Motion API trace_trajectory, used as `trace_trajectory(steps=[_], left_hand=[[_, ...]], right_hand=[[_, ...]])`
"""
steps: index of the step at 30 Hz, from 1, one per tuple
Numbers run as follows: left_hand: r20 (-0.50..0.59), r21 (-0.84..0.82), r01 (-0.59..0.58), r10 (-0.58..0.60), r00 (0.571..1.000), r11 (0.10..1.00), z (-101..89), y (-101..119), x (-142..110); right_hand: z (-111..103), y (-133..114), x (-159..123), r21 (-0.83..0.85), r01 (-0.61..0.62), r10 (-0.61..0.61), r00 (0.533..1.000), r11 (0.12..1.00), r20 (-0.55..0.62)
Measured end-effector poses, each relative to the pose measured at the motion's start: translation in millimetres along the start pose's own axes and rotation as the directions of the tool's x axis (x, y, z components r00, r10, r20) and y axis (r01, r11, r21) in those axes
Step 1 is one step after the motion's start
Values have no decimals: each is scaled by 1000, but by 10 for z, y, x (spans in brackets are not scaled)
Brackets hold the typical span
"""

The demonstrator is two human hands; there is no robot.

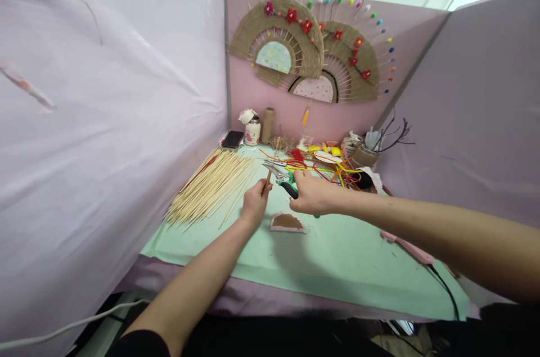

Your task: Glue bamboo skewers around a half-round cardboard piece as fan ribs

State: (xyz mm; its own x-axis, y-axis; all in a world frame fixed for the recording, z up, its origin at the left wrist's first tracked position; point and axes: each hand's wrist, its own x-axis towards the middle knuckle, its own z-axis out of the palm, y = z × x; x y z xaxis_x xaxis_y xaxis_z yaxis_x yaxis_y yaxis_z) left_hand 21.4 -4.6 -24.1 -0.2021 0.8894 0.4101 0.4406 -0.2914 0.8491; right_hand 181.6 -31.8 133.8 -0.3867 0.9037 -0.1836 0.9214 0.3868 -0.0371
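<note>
My left hand (255, 200) is closed around the lower end of a thin brown strip (268, 178), which stands nearly upright. In my right hand (314, 193) are pruning shears (288, 188) with green and black handles. Their metal blades point left, right by the strip; I cannot tell whether they touch it. Below the hands, a small half-round brown piece (288, 221) with a pale pink edge lies on the green cloth (337, 258). To the left of my left hand spreads a large bundle of thin wooden sticks (211, 188).
Behind the hands lie red-handled scissors (297, 164) and colourful pipe cleaners (337, 168). A phone (233, 139), a jar (252, 133) and a twine spool (268, 125) line the back. At right rests a pink corded tool (408, 248). Two decorated fans (278, 22) hang on the back panel.
</note>
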Motion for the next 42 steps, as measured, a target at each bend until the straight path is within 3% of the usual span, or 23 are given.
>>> trace_trajectory(steps=[13,17,22,24,26,29,32,34,38,42], left_hand=[[39,109,-26,22,999,994,4,47,-18],[44,84,-36,32,999,996,2,55,-9],[17,-16,-18,18,1000,1000,-4,-2,9],[27,-77,10,-8,1000,997,2,-35,16],[46,-153,58,-51,998,987,5,-61,27],[71,-302,169,-155,985,938,-8,-73,56],[114,-463,284,-261,959,840,-46,-49,93],[179,-537,341,-291,940,772,-74,-22,112],[298,-569,405,-280,913,715,-100,24,121],[352,-554,434,-272,896,711,-90,39,108]], right_hand=[[185,143,-92,93,-23,27,999,995,-44],[228,240,-24,161,-60,79,990,985,-119],[321,380,85,354,-90,109,994,931,-34],[410,471,159,410,-104,138,989,906,-53],[533,594,250,374,-146,210,968,916,-137],[758,815,364,254,-338,398,884,906,-244],[982,1020,395,258,-554,603,776,792,-184],[1107,1118,379,271,-631,675,730,727,-110],[1267,1212,345,276,-656,694,717,702,-60],[1243,1192,307,255,-623,665,735,739,-133]])
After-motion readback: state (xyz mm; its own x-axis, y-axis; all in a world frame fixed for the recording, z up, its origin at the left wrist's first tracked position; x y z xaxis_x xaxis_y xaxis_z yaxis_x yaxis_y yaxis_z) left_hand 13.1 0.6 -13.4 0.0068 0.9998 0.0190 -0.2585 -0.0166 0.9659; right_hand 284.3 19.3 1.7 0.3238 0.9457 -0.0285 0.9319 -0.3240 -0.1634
